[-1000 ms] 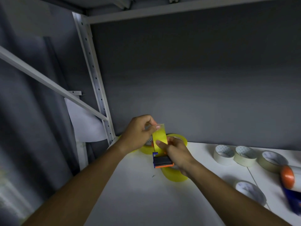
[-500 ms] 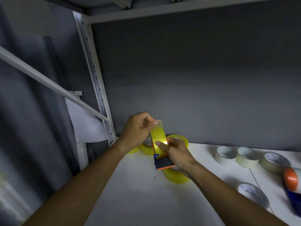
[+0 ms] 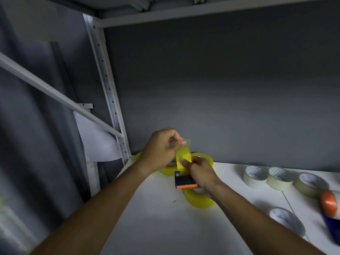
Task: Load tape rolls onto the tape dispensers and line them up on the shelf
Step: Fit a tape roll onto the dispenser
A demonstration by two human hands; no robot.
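My right hand (image 3: 199,171) grips a blue and orange tape dispenser (image 3: 184,181) loaded with a yellow tape roll (image 3: 198,198), just above the white shelf (image 3: 156,218). My left hand (image 3: 161,148) pinches the free end of the yellow tape strip (image 3: 184,154), stretched up from the dispenser's front. More yellow rolls (image 3: 204,157) lie behind the hands at the shelf's back left corner, partly hidden.
Three cream tape rolls (image 3: 254,176) (image 3: 279,178) (image 3: 311,184) lie along the back right, another (image 3: 286,220) nearer. A second blue dispenser with an orange core (image 3: 329,203) sits at the right edge. A perforated steel upright (image 3: 108,92) and diagonal brace bound the left side.
My left hand has drawn the yellow tape end upward, lengthening the strip. Both hands and the dispenser have risen slightly above the shelf.
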